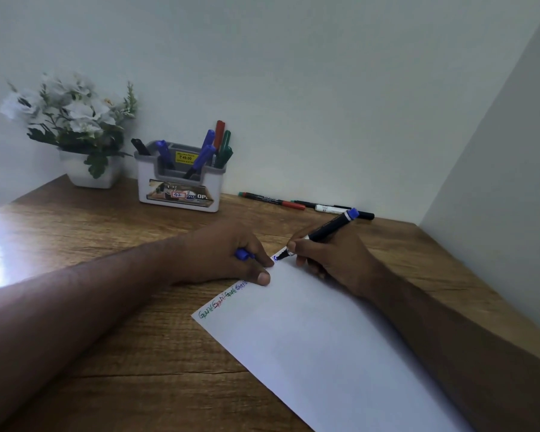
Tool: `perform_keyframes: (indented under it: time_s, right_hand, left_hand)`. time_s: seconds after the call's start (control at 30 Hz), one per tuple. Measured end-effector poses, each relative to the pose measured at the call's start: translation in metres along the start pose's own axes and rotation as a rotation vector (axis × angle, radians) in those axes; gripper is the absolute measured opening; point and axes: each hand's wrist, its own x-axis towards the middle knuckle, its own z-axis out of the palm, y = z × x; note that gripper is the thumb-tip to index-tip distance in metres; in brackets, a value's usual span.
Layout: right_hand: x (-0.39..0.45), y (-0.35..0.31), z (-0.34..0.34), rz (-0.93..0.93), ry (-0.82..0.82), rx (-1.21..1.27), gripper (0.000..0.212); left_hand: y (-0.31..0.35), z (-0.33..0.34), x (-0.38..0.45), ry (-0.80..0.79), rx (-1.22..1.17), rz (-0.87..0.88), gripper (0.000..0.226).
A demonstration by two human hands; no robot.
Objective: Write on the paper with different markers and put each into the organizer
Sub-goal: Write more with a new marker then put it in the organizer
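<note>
With the right hand point(331, 260) pinching the blue marker point(325, 233) tip-down at the far corner of the paper point(309, 338), and the left hand point(228, 254) curled round the blue cap point(241, 254) while its fingertips pin the sheet's edge — any lift of that hand risks a shifted sheet and smeared ink — the organizer point(181, 179) stands far left.

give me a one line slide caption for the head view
Right hand writes with a blue marker on the paper while the left hand holds its cap.
</note>
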Motion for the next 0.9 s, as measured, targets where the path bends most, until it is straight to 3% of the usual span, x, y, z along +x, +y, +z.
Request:
perform_keyframes:
  time_s: [0.13, 0.3, 0.9]
  right_hand:
    - [0.0059, 0.0036, -0.0017, 0.084, 0.125, 0.109, 0.015]
    - [0.0067, 0.0055, -0.0019, 0.073, 0.16, 0.163, 0.012]
    - [0.0087, 0.009, -0.0014, 0.025, 0.082, 0.135, 0.006]
  left_hand:
    - [-0.0001, -0.0002, 0.0, -0.009, -0.005, -0.014, 0.037]
    - [-0.0011, -0.0001, 0.0002, -0.01, -0.007, -0.013, 0.038]
    - [-0.0005, -0.0004, 0.0012, -0.008, -0.004, -0.014, 0.038]
